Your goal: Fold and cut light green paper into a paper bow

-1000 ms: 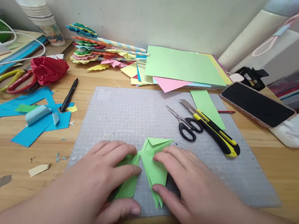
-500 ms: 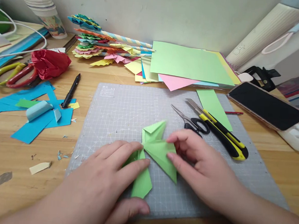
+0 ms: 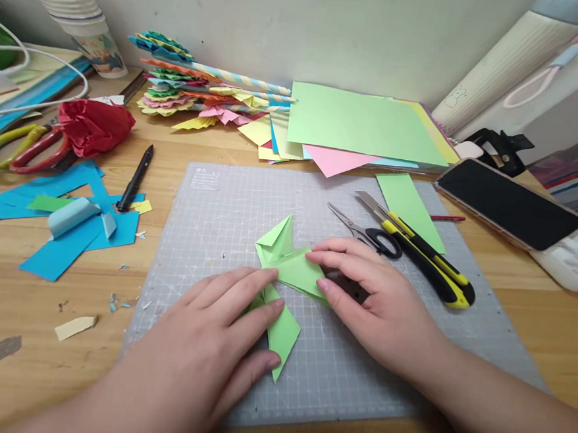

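Observation:
A light-green folded paper shape (image 3: 296,268) with several pointed flaps lies on the grey cutting mat (image 3: 224,212). My left hand (image 3: 206,329) rests over its left side, the fingers pressing it down and covering part of it. One flap sticks out beneath that hand's thumb and index finger, and another points up and away. On the right, my right hand (image 3: 377,302) grips the right flap's edge between thumb and fingers. Close beyond the right hand are small black-handled scissors (image 3: 384,243) and a yellow-and-black utility knife (image 3: 427,260) with its blade out.
A green paper strip (image 3: 411,208) lies behind the knife. Stacked coloured sheets (image 3: 365,123) and paper flowers on striped sticks (image 3: 249,80) line the wall. Blue scraps (image 3: 59,246), a black pen (image 3: 136,178) and larger scissors (image 3: 26,149) are at left; a phone (image 3: 510,204) is at right.
The folded green paper has turned anticlockwise and shifted slightly left. Its right flap now points more to the right, and my right hand has moved a little away from me with it.

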Tool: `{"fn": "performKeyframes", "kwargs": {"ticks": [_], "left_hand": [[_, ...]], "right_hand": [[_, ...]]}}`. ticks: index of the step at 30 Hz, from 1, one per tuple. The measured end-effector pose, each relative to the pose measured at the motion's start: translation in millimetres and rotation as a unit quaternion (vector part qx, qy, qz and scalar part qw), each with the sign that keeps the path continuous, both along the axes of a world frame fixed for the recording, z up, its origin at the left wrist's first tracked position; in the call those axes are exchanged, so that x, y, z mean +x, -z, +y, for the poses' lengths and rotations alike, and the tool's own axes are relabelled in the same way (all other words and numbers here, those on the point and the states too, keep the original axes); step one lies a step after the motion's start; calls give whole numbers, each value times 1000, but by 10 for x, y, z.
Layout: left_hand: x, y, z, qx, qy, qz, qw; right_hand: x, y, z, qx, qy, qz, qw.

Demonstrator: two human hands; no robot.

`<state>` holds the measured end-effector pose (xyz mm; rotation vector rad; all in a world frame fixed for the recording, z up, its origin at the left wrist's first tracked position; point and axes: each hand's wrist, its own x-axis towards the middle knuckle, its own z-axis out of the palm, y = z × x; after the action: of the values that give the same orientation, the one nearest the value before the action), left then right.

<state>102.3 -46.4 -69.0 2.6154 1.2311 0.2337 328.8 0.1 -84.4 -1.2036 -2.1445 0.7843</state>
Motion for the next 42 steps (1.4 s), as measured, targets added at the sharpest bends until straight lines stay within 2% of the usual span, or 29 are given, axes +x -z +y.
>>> {"fn": "performKeyframes", "kwargs": {"ticks": [7, 13, 17, 24, 30, 42], "left_hand": [[0, 10, 29, -15, -6, -5, 1000], [-19, 25, 13, -14, -7, -7, 1000], [-16, 19, 12, -7, -6, -11, 1000], [14, -16, 23, 6, 0, -27, 1000], [22, -13, 35, 21, 1, -17, 1000], [17, 0, 25, 23, 1, -21, 1000]], "right_hand": [[-11, -59, -35, -36, 9, -14, 999], [-3, -49, -39, -123, 62, 26, 990], [12, -52, -40, -173, 55, 13, 983], [13, -82, -52, -193, 35, -56, 979], [5, -65, -36, -169, 32, -103, 980], [1, -69, -20, -215, 37, -64, 974]]}}
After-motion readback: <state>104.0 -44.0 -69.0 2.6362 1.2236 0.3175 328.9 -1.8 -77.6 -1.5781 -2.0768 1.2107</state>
